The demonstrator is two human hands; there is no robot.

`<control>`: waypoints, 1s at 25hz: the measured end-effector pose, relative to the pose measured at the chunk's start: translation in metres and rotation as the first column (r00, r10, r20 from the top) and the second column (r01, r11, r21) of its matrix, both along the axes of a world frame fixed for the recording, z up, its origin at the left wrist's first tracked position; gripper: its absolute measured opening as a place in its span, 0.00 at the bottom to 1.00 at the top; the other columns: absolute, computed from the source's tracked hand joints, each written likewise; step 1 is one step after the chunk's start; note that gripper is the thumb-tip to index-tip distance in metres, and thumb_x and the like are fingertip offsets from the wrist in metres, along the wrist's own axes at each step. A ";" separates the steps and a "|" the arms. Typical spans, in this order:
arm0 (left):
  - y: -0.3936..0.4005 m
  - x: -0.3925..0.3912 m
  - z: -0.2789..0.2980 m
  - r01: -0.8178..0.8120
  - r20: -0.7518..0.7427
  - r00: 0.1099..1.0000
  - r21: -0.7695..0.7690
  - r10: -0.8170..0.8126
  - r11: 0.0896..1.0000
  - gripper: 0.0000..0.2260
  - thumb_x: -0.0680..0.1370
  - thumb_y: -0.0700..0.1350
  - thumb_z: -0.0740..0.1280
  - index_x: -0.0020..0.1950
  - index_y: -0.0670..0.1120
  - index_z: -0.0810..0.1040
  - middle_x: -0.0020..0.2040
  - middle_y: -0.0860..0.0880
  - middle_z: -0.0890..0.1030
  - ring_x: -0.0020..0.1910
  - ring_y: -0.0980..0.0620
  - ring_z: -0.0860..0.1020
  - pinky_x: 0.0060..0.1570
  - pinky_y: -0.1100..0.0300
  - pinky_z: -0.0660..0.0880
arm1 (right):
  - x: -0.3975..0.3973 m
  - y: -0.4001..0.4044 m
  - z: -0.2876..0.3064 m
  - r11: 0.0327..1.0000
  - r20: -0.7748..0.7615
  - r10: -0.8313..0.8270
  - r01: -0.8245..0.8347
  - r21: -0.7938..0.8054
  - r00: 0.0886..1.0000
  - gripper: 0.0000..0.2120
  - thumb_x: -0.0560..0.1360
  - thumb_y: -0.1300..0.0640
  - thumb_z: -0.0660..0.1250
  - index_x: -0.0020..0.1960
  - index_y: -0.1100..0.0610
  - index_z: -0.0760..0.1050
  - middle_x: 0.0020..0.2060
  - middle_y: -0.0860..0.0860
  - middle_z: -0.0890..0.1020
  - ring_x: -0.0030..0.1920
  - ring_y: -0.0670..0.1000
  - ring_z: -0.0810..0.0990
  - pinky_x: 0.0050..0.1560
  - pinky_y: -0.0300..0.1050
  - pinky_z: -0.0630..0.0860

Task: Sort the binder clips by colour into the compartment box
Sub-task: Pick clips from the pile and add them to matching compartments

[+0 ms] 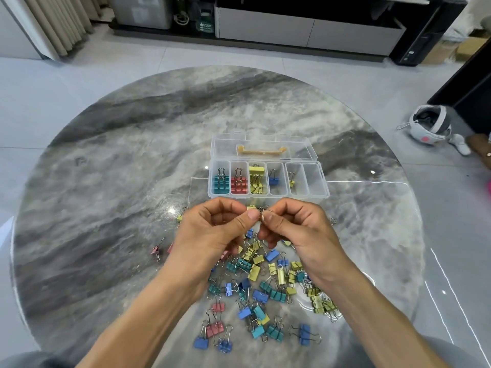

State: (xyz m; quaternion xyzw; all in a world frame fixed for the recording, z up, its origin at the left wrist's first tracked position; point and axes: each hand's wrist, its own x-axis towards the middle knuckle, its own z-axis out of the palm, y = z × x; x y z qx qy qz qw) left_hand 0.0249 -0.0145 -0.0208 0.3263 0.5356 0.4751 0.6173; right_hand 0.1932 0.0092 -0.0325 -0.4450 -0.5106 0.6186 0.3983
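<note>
Grey marbled round tabletop [111, 160] is seen carrying a clear compartment box [268, 179] with its lid [263, 147] laid open behind it. Counted from the box's left end, teal clips [221, 181] are held in the first compartment, red clips [238, 183] in the second, yellow clips [256, 179] in the third, one blue clip [274, 179] in the fourth, a small yellow clip [292, 180] in the fifth; nothing is seen in the sixth. Both hands are raised just in front of the box, fingertips meeting. Left hand [212, 229] is curled, thumb and forefinger pinched on a small clip [261, 212]; right hand [295, 227] is curled too, pinching the same clip's wire from the other side. Colour of that clip cannot be told. A loose pile of mixed clips [265, 293] is spread nearer than the box, under the wrists. One pink clip [156, 251] is lying apart, left of the pile.
</note>
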 end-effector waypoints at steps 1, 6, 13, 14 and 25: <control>-0.001 0.001 -0.001 -0.005 -0.030 1.000 0.024 0.005 1.000 0.12 0.63 0.46 0.78 0.43 0.44 0.83 0.37 0.45 0.84 0.31 0.50 0.79 0.30 0.62 0.76 | -0.001 -0.002 -0.001 0.999 0.036 -0.007 0.005 0.046 0.999 0.06 0.71 0.59 0.72 0.42 0.62 0.80 0.33 0.57 0.83 0.34 0.51 0.81 0.36 0.43 0.77; -0.003 0.007 0.003 -0.047 -0.212 0.974 0.168 0.082 0.985 0.10 0.65 0.46 0.76 0.44 0.45 0.85 0.38 0.47 0.86 0.35 0.50 0.84 0.37 0.62 0.80 | -0.006 -0.007 -0.002 0.989 0.097 -0.031 0.016 0.148 0.995 0.06 0.78 0.60 0.68 0.47 0.61 0.82 0.37 0.55 0.85 0.38 0.53 0.84 0.40 0.48 0.81; -0.003 0.005 0.006 -0.077 -0.119 0.988 0.169 0.098 0.983 0.09 0.67 0.40 0.75 0.46 0.42 0.85 0.39 0.44 0.86 0.36 0.50 0.85 0.38 0.63 0.81 | -0.004 -0.005 0.001 0.986 0.106 -0.050 0.032 0.166 0.993 0.05 0.74 0.61 0.72 0.48 0.60 0.83 0.37 0.55 0.85 0.38 0.51 0.84 0.39 0.44 0.80; -0.002 0.006 0.006 -0.078 -0.077 0.993 0.143 0.090 0.987 0.11 0.66 0.41 0.74 0.48 0.41 0.85 0.40 0.43 0.86 0.37 0.49 0.85 0.39 0.62 0.81 | 0.000 -0.004 0.005 0.989 0.106 -0.051 0.035 0.143 0.993 0.05 0.72 0.60 0.73 0.46 0.60 0.83 0.36 0.55 0.85 0.37 0.51 0.84 0.38 0.44 0.80; 0.001 -0.001 0.009 -0.058 -0.095 0.994 -0.004 0.057 0.998 0.05 0.77 0.39 0.70 0.48 0.47 0.85 0.45 0.48 0.86 0.49 0.44 0.84 0.46 0.56 0.79 | 0.052 0.122 0.008 0.853 0.917 -0.234 -0.384 0.353 0.323 0.05 0.78 0.54 0.70 0.50 0.53 0.84 0.47 0.46 0.84 0.45 0.48 0.79 0.48 0.43 0.72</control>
